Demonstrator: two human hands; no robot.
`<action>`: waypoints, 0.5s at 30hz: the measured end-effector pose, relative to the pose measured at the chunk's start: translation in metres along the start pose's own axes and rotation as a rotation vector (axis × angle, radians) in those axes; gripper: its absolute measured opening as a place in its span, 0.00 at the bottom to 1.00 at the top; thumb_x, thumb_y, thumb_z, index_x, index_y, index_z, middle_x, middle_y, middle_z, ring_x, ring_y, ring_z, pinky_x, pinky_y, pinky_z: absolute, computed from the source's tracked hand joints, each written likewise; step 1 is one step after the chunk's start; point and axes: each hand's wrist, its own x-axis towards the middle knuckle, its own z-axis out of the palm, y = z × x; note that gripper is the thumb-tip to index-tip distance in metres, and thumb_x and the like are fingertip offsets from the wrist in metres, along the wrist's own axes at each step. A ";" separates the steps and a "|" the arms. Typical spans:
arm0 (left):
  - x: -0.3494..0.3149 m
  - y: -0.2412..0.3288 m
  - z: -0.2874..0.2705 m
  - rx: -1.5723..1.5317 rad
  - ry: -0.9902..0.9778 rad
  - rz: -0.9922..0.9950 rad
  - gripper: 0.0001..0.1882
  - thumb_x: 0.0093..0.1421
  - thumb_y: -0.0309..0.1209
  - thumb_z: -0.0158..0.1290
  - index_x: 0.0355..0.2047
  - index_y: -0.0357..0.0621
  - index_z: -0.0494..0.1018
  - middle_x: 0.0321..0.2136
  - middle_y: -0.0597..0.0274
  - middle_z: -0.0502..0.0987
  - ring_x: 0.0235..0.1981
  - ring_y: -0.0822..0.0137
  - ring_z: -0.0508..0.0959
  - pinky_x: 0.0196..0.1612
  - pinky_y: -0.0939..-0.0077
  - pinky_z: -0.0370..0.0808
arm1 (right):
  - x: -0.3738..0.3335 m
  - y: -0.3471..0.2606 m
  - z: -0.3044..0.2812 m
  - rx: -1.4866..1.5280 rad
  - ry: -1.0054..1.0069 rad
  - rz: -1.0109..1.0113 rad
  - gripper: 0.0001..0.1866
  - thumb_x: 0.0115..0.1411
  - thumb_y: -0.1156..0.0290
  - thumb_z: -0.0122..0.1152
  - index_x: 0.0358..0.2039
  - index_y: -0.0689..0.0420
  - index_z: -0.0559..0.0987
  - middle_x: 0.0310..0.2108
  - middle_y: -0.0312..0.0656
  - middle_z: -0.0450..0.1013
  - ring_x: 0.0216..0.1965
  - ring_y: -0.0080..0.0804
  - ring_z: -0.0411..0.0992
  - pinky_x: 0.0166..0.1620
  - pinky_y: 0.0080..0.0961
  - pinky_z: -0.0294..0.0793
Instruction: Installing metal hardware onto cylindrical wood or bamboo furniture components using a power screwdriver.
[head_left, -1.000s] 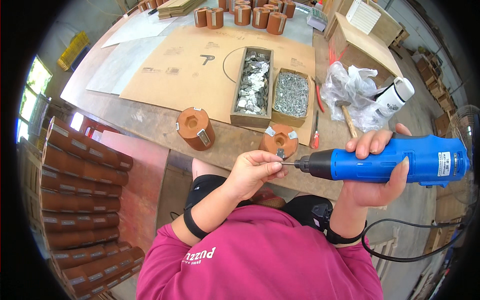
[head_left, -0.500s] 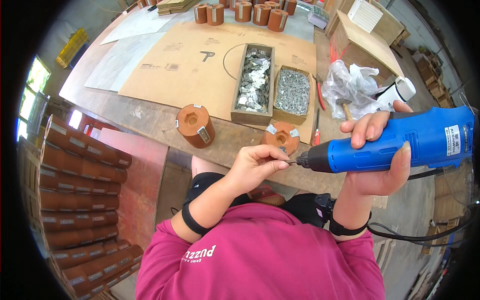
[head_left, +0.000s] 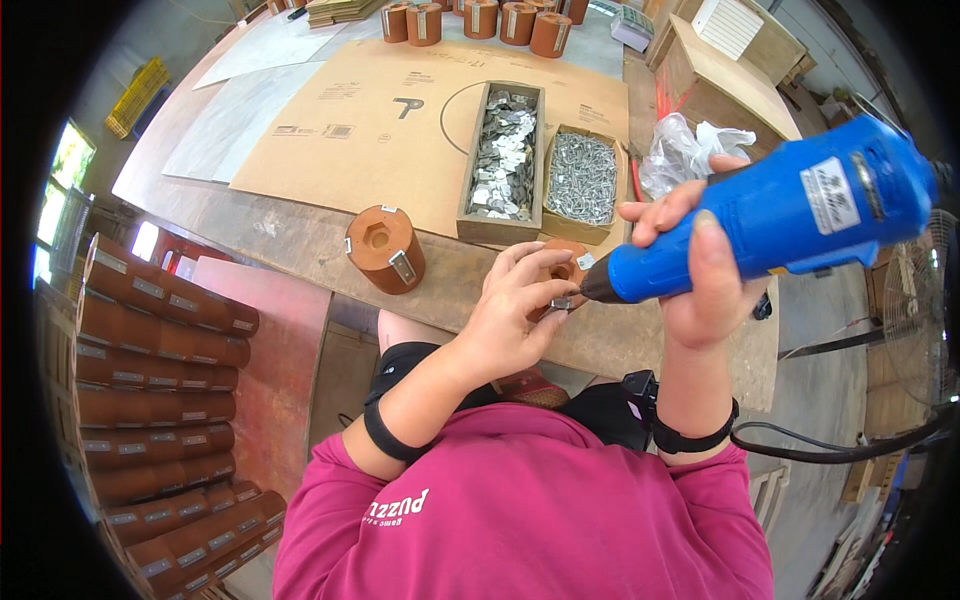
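A blue corded power screwdriver [head_left: 745, 225] is gripped in my right hand [head_left: 705, 290], its black nose pointing left and down. That nose meets the near side of a brown cylinder [head_left: 567, 248] at the table's edge, by a small metal plate [head_left: 560, 303]. My left hand [head_left: 508, 305] is closed around the left side of this cylinder, with thumb and forefinger at the plate. Those fingers hide much of the cylinder and the tip of the bit. Left of it stands another brown cylinder [head_left: 375, 268] with a central hole and metal plates on its rim.
Behind my hands, a wooden box [head_left: 467, 222] of flat metal plates sits beside a carton [head_left: 583, 234] of metal fasteners, both on cardboard [head_left: 330, 130]. More brown cylinders [head_left: 478, 20] stand at the back. Stacked cylinders [head_left: 150, 408] fill the left. A plastic bag [head_left: 680, 155] lies right.
The screwdriver's nose has swung down and left, from level to the near side of the cylinder. My left hand has gone from pinching a small screw at the bit to closing around the cylinder.
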 end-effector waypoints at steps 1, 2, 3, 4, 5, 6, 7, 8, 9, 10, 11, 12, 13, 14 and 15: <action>-0.002 -0.002 0.002 0.001 0.001 -0.001 0.15 0.41 0.21 0.54 0.33 0.40 0.71 0.47 0.54 0.65 0.52 0.50 0.59 0.53 0.60 0.57 | -0.001 0.003 0.001 -0.043 -0.007 0.009 0.24 0.53 0.70 0.49 0.48 0.63 0.56 0.26 0.42 0.66 0.26 0.31 0.69 0.39 0.40 0.71; -0.003 -0.003 0.004 0.025 -0.003 -0.016 0.16 0.41 0.21 0.54 0.34 0.40 0.71 0.48 0.54 0.64 0.52 0.49 0.58 0.53 0.58 0.56 | -0.002 0.004 0.002 -0.044 -0.008 0.010 0.24 0.53 0.70 0.49 0.48 0.63 0.56 0.26 0.42 0.66 0.26 0.31 0.69 0.39 0.40 0.71; -0.004 -0.005 0.006 0.049 -0.007 -0.030 0.16 0.41 0.22 0.53 0.35 0.41 0.70 0.49 0.54 0.63 0.53 0.48 0.57 0.54 0.57 0.55 | -0.002 0.006 0.003 -0.057 0.000 0.019 0.24 0.52 0.71 0.50 0.48 0.63 0.56 0.26 0.42 0.67 0.25 0.30 0.69 0.39 0.40 0.72; -0.005 -0.005 0.008 0.049 -0.007 -0.031 0.16 0.41 0.22 0.53 0.35 0.41 0.70 0.49 0.54 0.63 0.53 0.48 0.57 0.54 0.57 0.55 | -0.003 0.007 0.003 -0.071 0.008 0.029 0.24 0.52 0.73 0.51 0.48 0.63 0.56 0.26 0.42 0.67 0.25 0.30 0.69 0.39 0.40 0.72; -0.005 -0.005 0.010 0.045 0.011 -0.046 0.17 0.41 0.23 0.54 0.36 0.42 0.70 0.49 0.54 0.63 0.52 0.48 0.57 0.53 0.56 0.54 | -0.003 0.009 0.003 -0.070 0.007 0.030 0.24 0.52 0.73 0.51 0.48 0.63 0.56 0.26 0.42 0.67 0.25 0.30 0.69 0.39 0.40 0.72; -0.006 -0.006 0.011 0.042 0.030 -0.061 0.19 0.40 0.24 0.54 0.37 0.43 0.70 0.49 0.55 0.63 0.52 0.48 0.57 0.53 0.56 0.53 | -0.003 0.010 0.003 -0.081 -0.004 0.031 0.24 0.52 0.73 0.51 0.48 0.63 0.56 0.26 0.42 0.67 0.25 0.30 0.69 0.39 0.40 0.72; -0.007 -0.007 0.012 0.042 0.031 -0.062 0.19 0.40 0.24 0.54 0.37 0.43 0.70 0.49 0.55 0.63 0.52 0.48 0.57 0.53 0.56 0.53 | -0.003 0.012 0.003 -0.092 -0.014 0.032 0.24 0.52 0.74 0.51 0.48 0.63 0.56 0.25 0.42 0.67 0.25 0.30 0.69 0.39 0.39 0.72; -0.008 -0.008 0.013 0.046 0.030 -0.067 0.19 0.40 0.25 0.54 0.37 0.43 0.70 0.49 0.55 0.62 0.53 0.48 0.56 0.53 0.56 0.52 | -0.003 0.013 0.002 -0.104 -0.024 0.032 0.24 0.52 0.74 0.51 0.48 0.63 0.56 0.25 0.42 0.67 0.25 0.29 0.69 0.39 0.39 0.72; -0.009 -0.008 0.014 0.050 0.028 -0.072 0.19 0.40 0.25 0.54 0.37 0.43 0.70 0.49 0.54 0.62 0.53 0.48 0.55 0.53 0.56 0.51 | -0.004 0.015 0.001 -0.105 -0.025 0.032 0.24 0.52 0.74 0.51 0.48 0.63 0.56 0.25 0.42 0.67 0.25 0.29 0.69 0.39 0.39 0.72; -0.010 -0.009 0.014 0.050 0.029 -0.072 0.19 0.40 0.25 0.54 0.37 0.43 0.70 0.49 0.54 0.62 0.53 0.48 0.55 0.53 0.56 0.51 | -0.004 0.018 0.000 -0.165 -0.034 -0.002 0.24 0.51 0.74 0.51 0.48 0.63 0.56 0.25 0.42 0.67 0.25 0.29 0.69 0.39 0.39 0.72; -0.010 -0.010 0.014 0.064 0.023 -0.076 0.20 0.40 0.26 0.54 0.37 0.43 0.70 0.50 0.54 0.62 0.53 0.48 0.55 0.53 0.57 0.51 | -0.004 0.020 -0.001 -0.225 -0.043 -0.036 0.24 0.51 0.74 0.51 0.48 0.62 0.56 0.25 0.42 0.67 0.25 0.29 0.69 0.39 0.39 0.72; -0.011 -0.010 0.014 0.078 0.018 -0.079 0.20 0.40 0.26 0.54 0.38 0.43 0.70 0.50 0.54 0.61 0.54 0.49 0.55 0.53 0.57 0.51 | -0.004 0.021 -0.003 -0.225 -0.044 -0.035 0.24 0.51 0.74 0.51 0.48 0.62 0.56 0.25 0.42 0.67 0.25 0.29 0.69 0.39 0.39 0.72; -0.011 -0.011 0.014 0.077 0.018 -0.080 0.20 0.40 0.26 0.54 0.38 0.43 0.70 0.50 0.54 0.61 0.54 0.49 0.55 0.53 0.57 0.51 | -0.004 0.021 -0.005 -0.266 -0.058 -0.051 0.24 0.51 0.74 0.51 0.47 0.62 0.56 0.25 0.42 0.67 0.25 0.29 0.69 0.39 0.39 0.72; -0.010 -0.011 0.015 0.075 0.021 -0.073 0.20 0.40 0.27 0.55 0.38 0.43 0.70 0.50 0.54 0.61 0.54 0.49 0.55 0.53 0.57 0.51 | -0.004 0.022 -0.006 -0.306 -0.073 -0.066 0.23 0.51 0.75 0.51 0.47 0.62 0.56 0.24 0.42 0.67 0.25 0.29 0.69 0.39 0.39 0.72; -0.010 -0.012 0.015 0.074 0.023 -0.066 0.20 0.40 0.27 0.55 0.38 0.43 0.70 0.50 0.54 0.61 0.54 0.49 0.55 0.53 0.57 0.51 | -0.004 0.022 -0.005 -0.306 -0.074 -0.064 0.23 0.51 0.75 0.51 0.47 0.62 0.56 0.24 0.42 0.67 0.25 0.29 0.69 0.39 0.39 0.72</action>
